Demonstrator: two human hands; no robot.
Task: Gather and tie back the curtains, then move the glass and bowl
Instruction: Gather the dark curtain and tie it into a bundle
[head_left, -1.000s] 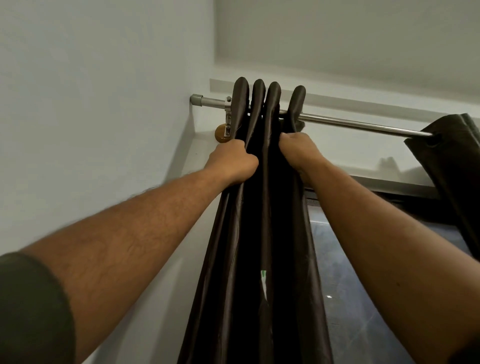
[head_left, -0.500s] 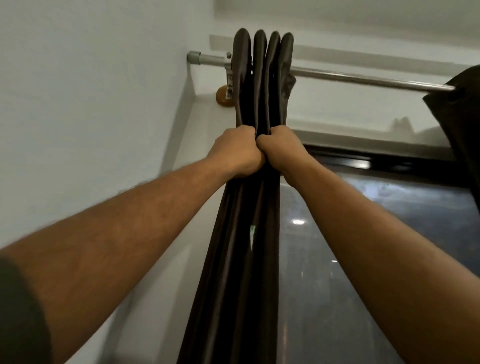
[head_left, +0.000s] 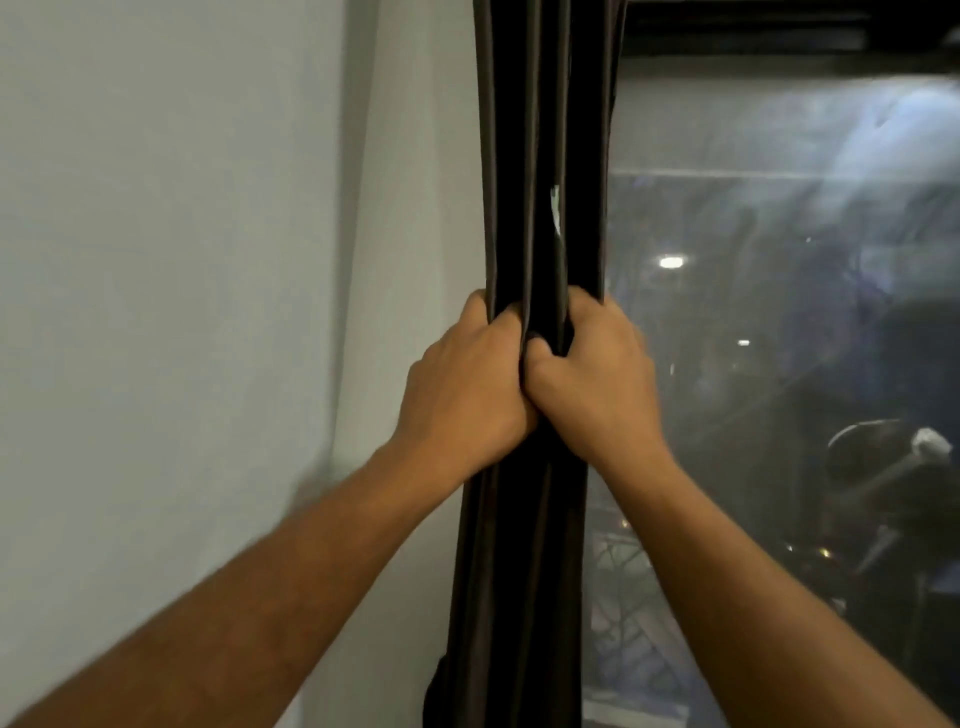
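Dark curtain (head_left: 540, 130), its small pale tag (head_left: 555, 208) apparently unreadable, gripped by both hands.

Dark curtain (head_left: 540, 130) — bunched, hanging upright

- A plain pale wall (head_left: 171, 260) fills the nine o'clock side.
- A dark window pane (head_left: 779, 364) at three o'clock carries hazy reflections.
- A small bright light (head_left: 671, 261) glints in it.
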